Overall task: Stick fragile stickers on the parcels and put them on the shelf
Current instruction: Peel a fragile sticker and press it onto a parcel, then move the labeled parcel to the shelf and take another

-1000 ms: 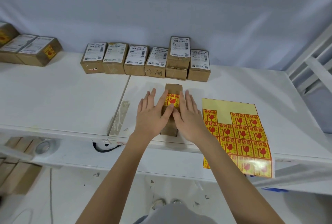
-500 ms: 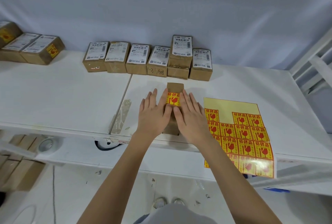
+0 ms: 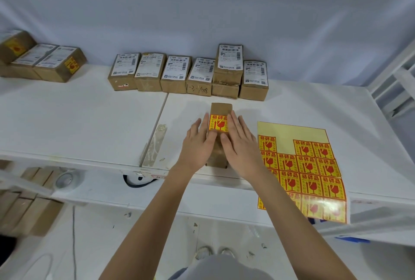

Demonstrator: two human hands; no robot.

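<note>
A brown cardboard parcel point(image 3: 220, 109) lies near the white bench's point(image 3: 89, 122) front edge, a yellow-and-red fragile sticker point(image 3: 218, 123) on top. The left hand point(image 3: 197, 147) and right hand point(image 3: 241, 149) press it flat, fingers straight. Just right lies the yellow sticker sheet point(image 3: 301, 167).

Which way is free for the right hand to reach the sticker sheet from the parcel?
Probably yes, directly sideways: the right hand lies flat on the parcel, and only bare table separates it from the sticker sheet.

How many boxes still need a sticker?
Two boxes at far left show stickers. Both hands, left hand and right hand, press a fragile sticker onto the parcel. About seven back-row boxes show none; the sticker sheet holds plenty.
</note>
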